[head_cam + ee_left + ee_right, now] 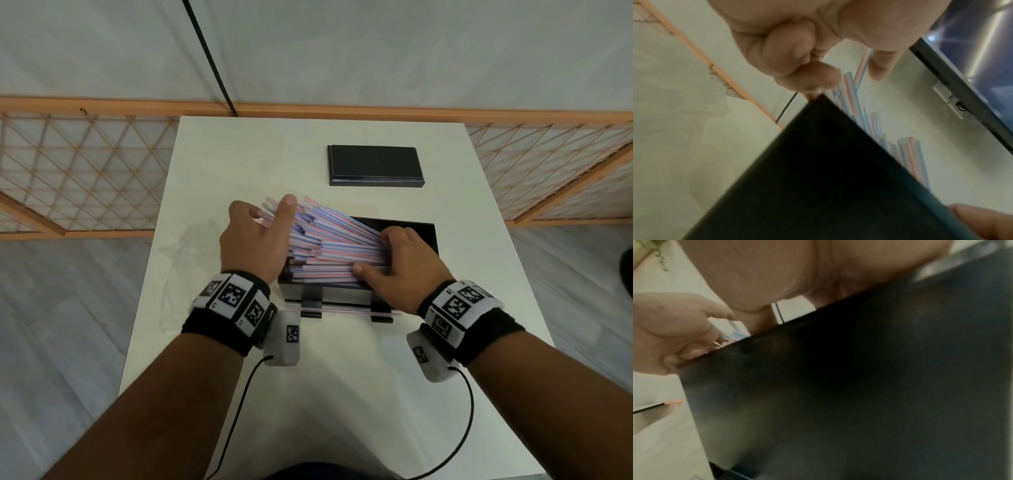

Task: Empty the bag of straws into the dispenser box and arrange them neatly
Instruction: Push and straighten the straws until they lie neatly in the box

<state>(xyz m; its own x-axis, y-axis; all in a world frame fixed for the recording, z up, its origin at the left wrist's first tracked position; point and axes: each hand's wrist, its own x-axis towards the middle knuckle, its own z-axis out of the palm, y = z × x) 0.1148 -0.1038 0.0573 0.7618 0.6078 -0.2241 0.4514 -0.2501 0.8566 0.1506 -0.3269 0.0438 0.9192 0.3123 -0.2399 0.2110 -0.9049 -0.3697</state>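
A fanned bundle of red, white and blue striped straws (329,240) lies slanted across the open black dispenser box (421,229), with its left ends raised and sticking out past the box's left side. My left hand (270,212) has its fingers spread against those left ends. My right hand (376,253) grips the bundle's right ends inside the box, fingers over the top and thumb on the near side. In the left wrist view the straws (851,97) rise behind the box wall (818,178). The right wrist view is mostly filled by the dark box (859,386).
The box's black lid (375,166) lies flat on the white table (239,154) behind the box. An empty clear plastic bag (185,260) lies to the left. One straw (342,310) sits in the box's front tray. Orange lattice fencing (78,171) flanks the table.
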